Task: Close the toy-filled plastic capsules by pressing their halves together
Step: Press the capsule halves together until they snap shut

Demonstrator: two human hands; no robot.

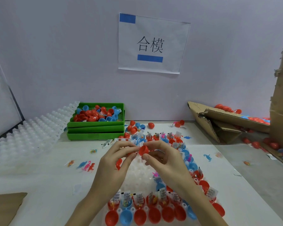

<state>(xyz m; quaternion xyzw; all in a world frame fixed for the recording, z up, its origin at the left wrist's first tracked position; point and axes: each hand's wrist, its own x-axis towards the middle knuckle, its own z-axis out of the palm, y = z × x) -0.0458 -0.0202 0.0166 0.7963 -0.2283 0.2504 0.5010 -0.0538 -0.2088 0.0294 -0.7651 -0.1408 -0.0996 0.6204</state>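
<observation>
Both hands were raised above the white tray (138,170) on the bench (39,181). The right hand (163,159) held a red capsule (143,150) between thumb and curled fingers (151,145), with the open side turned toward the left hand (114,160). The left hand pinched something at the capsule's rim; its fingers were curled, but what they held was mostly hidden, so I cannot tell if it was the other half.

To do this step well, I think the two halves should first be set straight, rim to rim, with no paper slip or toy caught in the joint. Then the pressure should come evenly from both sides until the halves sit fully together. A tilted push would probably make one edge slip out.

Many open capsules with paper slips (138,198) waited in the near rows of the tray. Loose toy dinosaurs (87,166) lay on the bench to the left, and a green basket (95,123) of capsule halves stood further back.
</observation>
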